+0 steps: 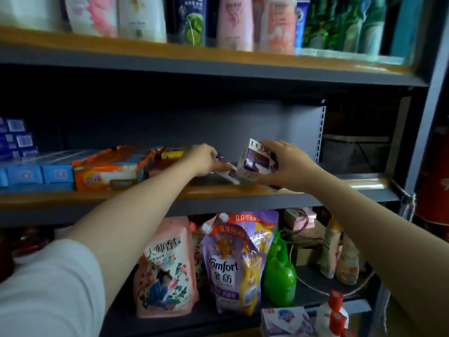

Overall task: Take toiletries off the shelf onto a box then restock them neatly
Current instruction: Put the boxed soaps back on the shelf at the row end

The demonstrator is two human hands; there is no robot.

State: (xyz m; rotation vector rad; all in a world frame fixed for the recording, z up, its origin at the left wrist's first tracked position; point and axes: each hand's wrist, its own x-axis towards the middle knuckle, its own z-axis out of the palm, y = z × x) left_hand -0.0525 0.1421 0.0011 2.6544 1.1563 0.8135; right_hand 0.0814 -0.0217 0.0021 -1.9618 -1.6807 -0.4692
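A: Purple and white, both of those little boxes. The right hand (281,164) holds one purple-and-white box (255,164) upright, fingers curled over its top and far side, just above the front lip of the middle shelf (218,190). The left hand (202,158) reaches in beside it, fingers bent down onto a second purple box (224,167) lying flat on that shelf. Whether it pinches that one or only presses on it, I can't tell; the fingertips are hidden.

B: So what worries you?

A: The two boxes touch or nearly touch. If either hand shifts without minding the other, the flat one could get shoved toward the lip of the middle shelf and tip off.

B: And below that shelf?

A: Pouches stand there: a pink pouch (167,266), a purple Comfort pouch (233,268) and a green bottle (279,273) to its right. A falling box would likely knock one over.

B: Anything on the shelf itself?

A: Left of the hands lies an orange pack (109,171), with blue boxes (36,175) further left. The left forearm crosses over the shelf lip close to the orange pack, so a careless pull back could drag it forward.

B: The grip on the upright box?

A: It looks like a light hold on a slim carton. My guess is it could twist out if lifted fast.
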